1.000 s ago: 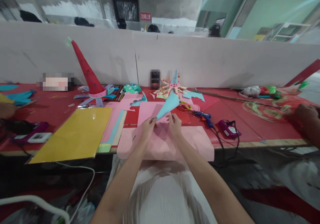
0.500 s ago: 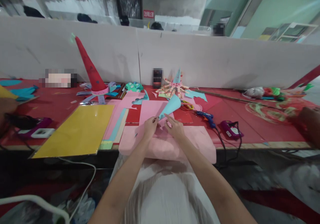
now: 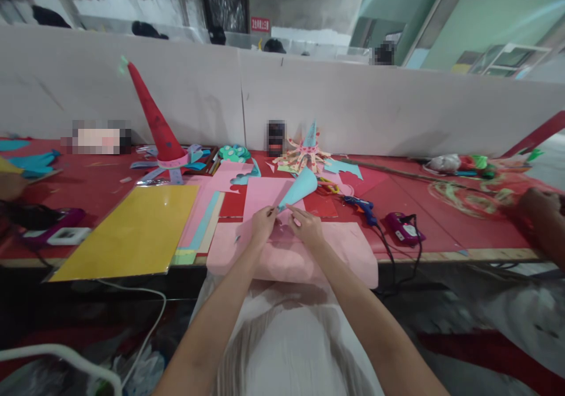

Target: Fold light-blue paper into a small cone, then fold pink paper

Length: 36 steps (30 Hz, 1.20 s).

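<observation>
A light blue paper cone (image 3: 301,187) lies tilted in front of me, its wide end up and to the right. My left hand (image 3: 265,222) pinches its narrow end. My right hand (image 3: 306,225) is at the same tip from the other side, fingers bent and pressed against the paper. Under the cone lies a pink sheet (image 3: 256,193), and below my wrists is a thick pink pad (image 3: 348,252) at the table's front edge. The fingertips partly hide the cone's point.
A tall red cone hat (image 3: 154,119) and a small fringed blue cone (image 3: 311,137) stand at the back. Yellow sheets (image 3: 132,231) lie left. Right are scissors (image 3: 329,185), a blue glue gun (image 3: 359,205) and a purple box (image 3: 404,229). Another person's hand (image 3: 542,208) is far right.
My right fingers have shifted slightly left towards the cone's tip. The cone stays in nearly the same place. The whole view has moved a little, and the other person's hand at right shows more clearly.
</observation>
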### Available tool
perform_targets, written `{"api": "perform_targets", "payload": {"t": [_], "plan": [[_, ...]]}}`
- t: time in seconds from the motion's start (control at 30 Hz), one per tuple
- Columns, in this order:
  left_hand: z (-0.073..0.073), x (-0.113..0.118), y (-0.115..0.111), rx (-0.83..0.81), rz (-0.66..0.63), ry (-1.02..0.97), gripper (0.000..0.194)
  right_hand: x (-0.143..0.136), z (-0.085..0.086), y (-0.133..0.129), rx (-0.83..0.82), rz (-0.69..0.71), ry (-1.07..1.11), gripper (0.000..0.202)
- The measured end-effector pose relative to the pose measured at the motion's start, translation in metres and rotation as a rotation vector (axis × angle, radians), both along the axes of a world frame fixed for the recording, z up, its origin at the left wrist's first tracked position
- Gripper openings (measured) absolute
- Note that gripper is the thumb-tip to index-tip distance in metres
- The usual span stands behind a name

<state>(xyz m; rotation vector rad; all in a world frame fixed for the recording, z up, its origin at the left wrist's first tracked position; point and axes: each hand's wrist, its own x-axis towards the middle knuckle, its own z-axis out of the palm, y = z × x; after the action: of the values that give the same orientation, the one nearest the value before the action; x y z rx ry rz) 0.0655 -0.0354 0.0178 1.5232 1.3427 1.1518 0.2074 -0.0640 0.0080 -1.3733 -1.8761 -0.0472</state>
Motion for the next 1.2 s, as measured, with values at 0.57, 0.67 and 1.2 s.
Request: {"api": "perform_targets", "payload": {"t": [0.57, 0.67, 1.2], "plan": [[-0.0012, -0.0007, 0.0024, -0.009, -0.020, 0.027, 0.025, -0.0007, -0.0013, 0.0001, -0.001, -0.022, -0.034, 0.028], [-0.0033, -0.0015, 0.0034, 0.005, -0.017, 0.049, 0.026, -0.0013, 0.0001, -0.0007, -0.009, 0.006, -0.050, 0.027], [-0.0039, -0.0019, 0.0036, 0.024, -0.024, 0.070, 0.028, -0.0003, -0.0006, -0.0011, 0.046, -0.009, -0.090, 0.029]]}}
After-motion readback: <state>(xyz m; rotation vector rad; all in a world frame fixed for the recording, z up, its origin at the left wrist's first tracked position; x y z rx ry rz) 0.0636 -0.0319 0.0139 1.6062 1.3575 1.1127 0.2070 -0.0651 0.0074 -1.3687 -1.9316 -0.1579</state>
